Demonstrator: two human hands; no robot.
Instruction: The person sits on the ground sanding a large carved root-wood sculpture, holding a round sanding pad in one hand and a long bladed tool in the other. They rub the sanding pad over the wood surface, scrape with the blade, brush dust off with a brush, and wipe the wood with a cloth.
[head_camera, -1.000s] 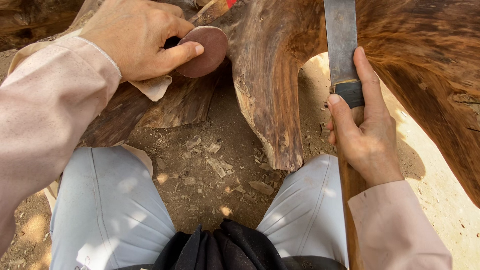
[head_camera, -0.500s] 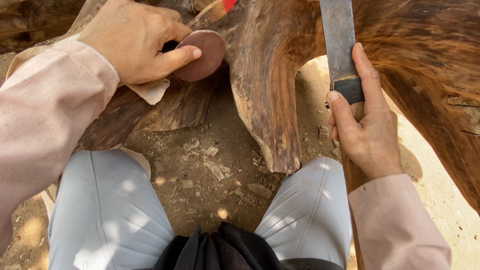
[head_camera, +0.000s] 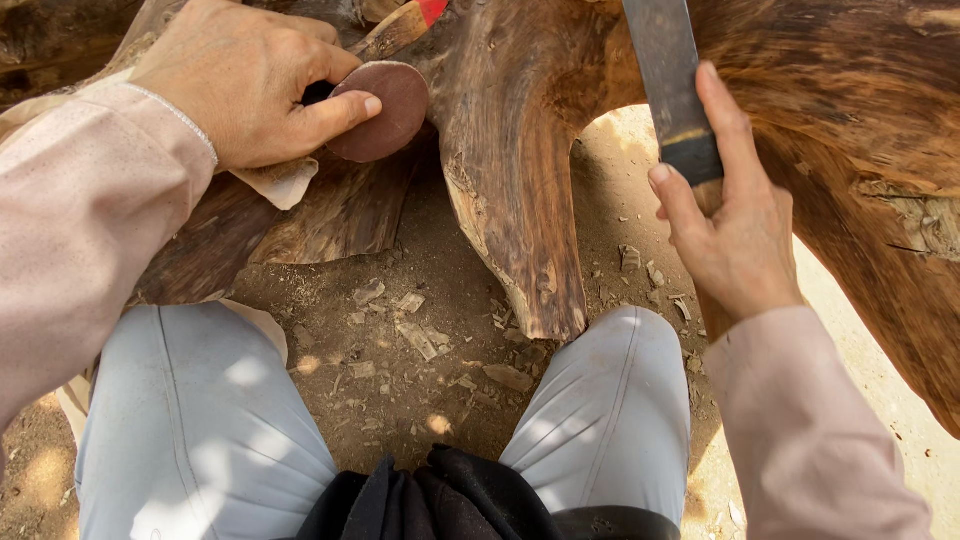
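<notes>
The left hand (head_camera: 245, 85) has its thumb and fingers clamped on a round brown sanding disc (head_camera: 383, 108), pressed flat against the dark carved wood (head_camera: 520, 180); the right hand (head_camera: 735, 230) is wrapped tight around a flat metal blade (head_camera: 665, 70) at its dark collar. This looks like smoothing work, and the next pass probably calls for steady pressure along the grain (chips litter the dirt (head_camera: 420, 340) between the knees). The wood is streaked brown, curving down into a leg-like tongue.

A round disc (head_camera: 378, 110) is pressed against the carved wood (head_camera: 520, 190) at the left by the left hand (head_camera: 245, 80). To the right, a flat blade (head_camera: 668, 85) is gripped upright by the right hand (head_camera: 735, 225) (before the wood). Wood chips (head_camera: 420, 340) are scattered on the ground between the knees.
</notes>
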